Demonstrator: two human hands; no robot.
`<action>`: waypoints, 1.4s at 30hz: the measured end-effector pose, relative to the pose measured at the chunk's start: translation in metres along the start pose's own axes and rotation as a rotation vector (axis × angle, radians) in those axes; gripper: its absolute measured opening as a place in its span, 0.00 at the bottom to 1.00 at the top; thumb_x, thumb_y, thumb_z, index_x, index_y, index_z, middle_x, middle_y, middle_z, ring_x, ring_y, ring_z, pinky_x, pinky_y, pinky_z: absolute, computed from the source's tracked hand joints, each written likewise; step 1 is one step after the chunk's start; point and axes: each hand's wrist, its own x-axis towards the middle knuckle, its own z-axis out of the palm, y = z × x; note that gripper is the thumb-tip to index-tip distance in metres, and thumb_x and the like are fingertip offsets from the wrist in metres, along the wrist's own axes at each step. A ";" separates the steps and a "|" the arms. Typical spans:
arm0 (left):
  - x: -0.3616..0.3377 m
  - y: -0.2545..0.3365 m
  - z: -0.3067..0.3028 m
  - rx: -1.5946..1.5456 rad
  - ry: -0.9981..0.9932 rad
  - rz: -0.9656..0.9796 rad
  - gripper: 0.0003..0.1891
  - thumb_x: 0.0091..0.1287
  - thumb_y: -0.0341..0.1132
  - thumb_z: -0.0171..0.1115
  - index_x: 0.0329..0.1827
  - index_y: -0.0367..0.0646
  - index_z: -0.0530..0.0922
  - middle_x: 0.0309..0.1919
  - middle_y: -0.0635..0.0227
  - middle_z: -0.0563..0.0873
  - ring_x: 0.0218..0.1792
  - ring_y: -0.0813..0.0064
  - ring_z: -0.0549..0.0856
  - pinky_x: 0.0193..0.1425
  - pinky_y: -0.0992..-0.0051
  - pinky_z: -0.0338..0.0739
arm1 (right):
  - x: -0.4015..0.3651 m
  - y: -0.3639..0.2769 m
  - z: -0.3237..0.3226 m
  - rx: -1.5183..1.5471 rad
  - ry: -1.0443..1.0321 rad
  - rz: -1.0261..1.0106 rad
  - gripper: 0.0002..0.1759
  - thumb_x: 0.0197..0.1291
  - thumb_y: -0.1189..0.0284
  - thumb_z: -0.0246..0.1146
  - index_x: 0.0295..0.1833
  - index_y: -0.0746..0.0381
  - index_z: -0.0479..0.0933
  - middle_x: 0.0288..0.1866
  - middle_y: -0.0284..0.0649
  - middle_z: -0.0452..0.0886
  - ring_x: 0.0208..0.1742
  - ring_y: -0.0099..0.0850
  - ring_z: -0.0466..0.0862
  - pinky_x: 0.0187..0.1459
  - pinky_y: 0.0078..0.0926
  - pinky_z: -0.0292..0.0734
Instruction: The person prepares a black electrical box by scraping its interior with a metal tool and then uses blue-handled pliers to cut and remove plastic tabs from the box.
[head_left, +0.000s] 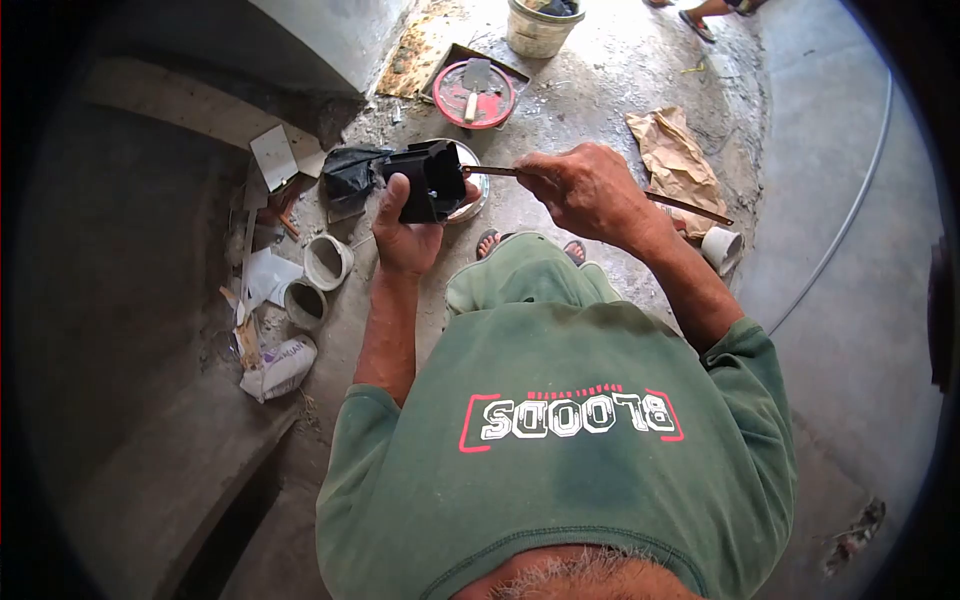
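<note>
My left hand (pixel 408 238) grips a black plastic box (pixel 425 185), its thumb along the near side and fingertips showing at the right edge. The box looks hollow and is raised above the floor. In my right hand (pixel 592 195) is a thin, dark hacksaw blade (pixel 688 207), pinched between thumb and fingers. One end of the blade reaches the right side of the box; the other sticks out past my wrist. Just left of the box lies crumpled black plastic (pixel 352 178). A round container with a pale rim (pixel 484 190) is partly hidden behind the box and hand.
A trowel (pixel 471 105) rests on a red round lid (pixel 494 112). Farther off stand a bucket (pixel 536 42) and another person's foot (pixel 697 26). Brown paper (pixel 678 150) lies right, near a white cup-like piece (pixel 720 250). Leftward are two pots (pixel 345 262) and a bag (pixel 280 368).
</note>
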 end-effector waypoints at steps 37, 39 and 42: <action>-0.011 -0.168 0.128 0.414 -0.765 -0.516 0.33 0.60 0.55 0.70 0.54 0.32 0.77 0.39 0.58 0.87 0.39 0.68 0.87 0.46 0.72 0.81 | -0.254 -0.001 0.037 0.219 0.503 0.682 0.18 0.70 0.58 0.55 0.39 0.59 0.83 0.36 0.54 0.85 0.41 0.55 0.85 0.45 0.49 0.79; -0.004 -0.164 0.127 0.444 -0.802 -0.516 0.34 0.58 0.55 0.71 0.54 0.32 0.76 0.39 0.58 0.87 0.39 0.68 0.87 0.46 0.72 0.81 | -0.250 0.001 0.035 0.229 0.532 0.733 0.16 0.69 0.59 0.58 0.41 0.59 0.85 0.32 0.52 0.85 0.36 0.47 0.87 0.43 0.42 0.79; 0.005 -0.164 0.117 0.466 -0.868 -0.523 0.36 0.58 0.58 0.70 0.54 0.31 0.77 0.40 0.57 0.87 0.39 0.69 0.87 0.46 0.72 0.81 | -0.248 0.006 0.038 0.620 0.578 0.734 0.12 0.65 0.63 0.67 0.40 0.61 0.87 0.23 0.41 0.81 0.27 0.18 0.76 0.34 0.27 0.73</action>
